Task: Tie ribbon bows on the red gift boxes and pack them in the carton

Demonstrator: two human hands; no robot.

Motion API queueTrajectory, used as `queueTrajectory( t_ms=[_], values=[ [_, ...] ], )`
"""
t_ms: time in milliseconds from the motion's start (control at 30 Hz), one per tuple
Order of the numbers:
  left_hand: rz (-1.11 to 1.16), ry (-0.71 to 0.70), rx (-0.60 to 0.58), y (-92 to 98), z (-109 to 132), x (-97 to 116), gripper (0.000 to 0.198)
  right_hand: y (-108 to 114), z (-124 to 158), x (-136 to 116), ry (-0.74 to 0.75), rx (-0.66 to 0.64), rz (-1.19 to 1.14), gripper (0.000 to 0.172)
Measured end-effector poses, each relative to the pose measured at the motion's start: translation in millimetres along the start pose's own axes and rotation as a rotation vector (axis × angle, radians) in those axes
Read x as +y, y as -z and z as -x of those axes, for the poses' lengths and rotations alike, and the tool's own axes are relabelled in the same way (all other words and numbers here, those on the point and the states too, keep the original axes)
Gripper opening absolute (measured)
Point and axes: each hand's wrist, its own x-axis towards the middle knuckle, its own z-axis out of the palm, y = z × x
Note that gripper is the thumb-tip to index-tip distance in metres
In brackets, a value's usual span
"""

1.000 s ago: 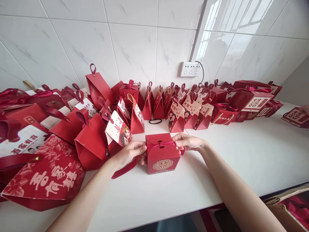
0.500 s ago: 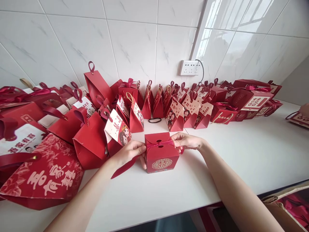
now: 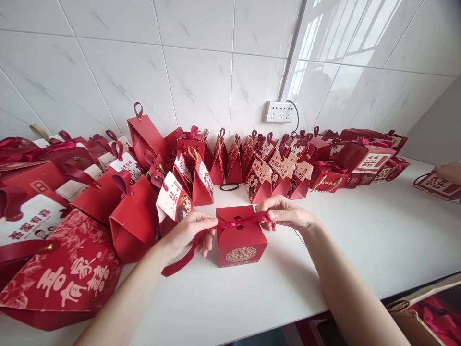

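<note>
A small red gift box (image 3: 239, 245) with a round gold emblem stands on the white counter in front of me. Across its top runs a dark red ribbon (image 3: 236, 222), crossed or knotted at the middle over a round hole. On the box's left, my left hand (image 3: 196, 229) pinches one side of the ribbon, whose tail hangs down past the wrist. My right hand (image 3: 283, 214) pinches the other side just beyond the box's right top edge. Between the two hands the ribbon is stretched sideways above the lid.
Red boxes with ribbon loops (image 3: 135, 206) crowd the left and the back along the tiled wall. A black loop (image 3: 229, 186) lies behind my box. At far right another person's hand (image 3: 450, 172) is at a red box (image 3: 439, 185). A cardboard carton (image 3: 410, 322) sits below the counter edge.
Both hands have risen slightly from the box's sides and now hold the ribbon ends out over the top. The view has tilted up a little. The far-right box shows more fully.
</note>
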Motion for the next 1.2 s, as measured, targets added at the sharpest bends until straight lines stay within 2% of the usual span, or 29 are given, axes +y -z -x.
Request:
queueTrajectory(
  t_ms=[100,233,333,433,533,600,633,800,933,1033,1200],
  values=[
    [-0.020,0.048,0.001,-1.4,4,6,0.032,-13,0,-13,0.087,0.033,0.054,0.025],
    [-0.059,0.032,-0.021,-6.5,11,13,0.031,-33,-5,-22,0.163,0.188,0.178,0.015],
    [-0.176,-0.007,0.003,-10.3,17,20,0.032,-46,-13,-20,0.142,0.245,0.261,0.019],
    [-0.339,-0.029,0.093,-13.4,22,25,0.033,-54,-23,-14,0.081,0.350,0.367,0.030],
    [-0.577,-0.100,0.302,-20.6,24,32,0.034,-58,-29,-9,0.064,0.467,0.496,0.031],
    [-0.731,-0.201,0.433,-28.4,23,38,0.035,-59,-30,-6,0.077,0.458,0.528,0.028],
    [-0.778,-0.247,0.459,-32.4,21,41,0.034,-59,-30,-5,0.084,0.443,0.532,0.026],
    [-0.785,-0.296,0.388,-41.1,9,47,0.027,-58,-30,-4,0.099,0.410,0.551,0.021],
    [-0.769,-0.298,0.430,-38.5,8,43,0.029,-60,-30,-4,0.077,0.419,0.483,0.017],
    [-0.791,-0.305,0.455,-38.8,10,40,0.029,-60,-31,-5,0.077,0.452,0.393,0.022],
    [-0.738,-0.292,0.453,-39.7,12,39,0.029,-56,-29,-9,0.028,0.380,0.400,0.022]
  ],
)
